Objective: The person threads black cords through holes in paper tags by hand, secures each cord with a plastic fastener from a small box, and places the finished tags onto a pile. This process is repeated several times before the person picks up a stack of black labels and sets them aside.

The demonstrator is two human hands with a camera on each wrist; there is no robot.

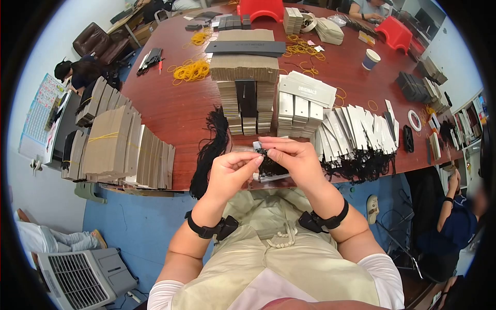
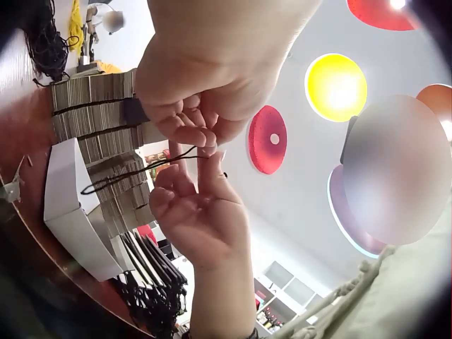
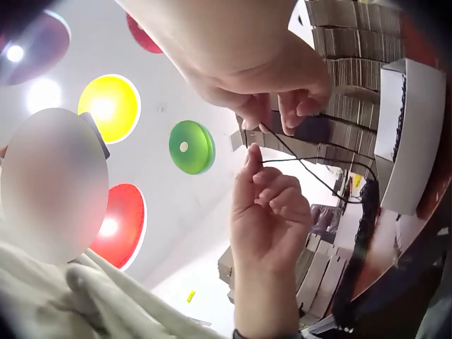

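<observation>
A thin black cord (image 3: pixel 299 159) is stretched between the person's fingertips, just above the near edge of the table (image 1: pixel 170 111), and its loop hangs loose from them. The left hand (image 1: pixel 232 174) pinches it with thumb and fingertip; the right hand (image 1: pixel 296 158) pinches it too, the two sets of fingertips almost meeting. Exactly how the strands cross there is hidden by the fingers.

Taking the fingertips as the clock's centre, with twelve pointing away from the person, a white box (image 3: pixel 422 141) stands just beneath and beside the hands, with black strings inside. Near nine to ten o'clock a bundle of black strings (image 1: pixel 209 147) drapes over the table edge. At twelve rises a tall stack of brown cards (image 1: pixel 245 70), a dark strip (image 1: pixel 245 48) lying across its top.

At one o'clock are piles of white tags (image 1: pixel 300 111); between two and three, more white tags (image 1: pixel 356 126) lie fanned, their black strings toward the person. Further out, yellow rubber bands (image 1: pixel 190 71) sit at eleven, a paper cup (image 1: pixel 370 59) between one and two, and banded card stacks (image 1: pixel 109 144) between nine and ten. On the floor at eight is an air cooler (image 1: pixel 77 279).
</observation>
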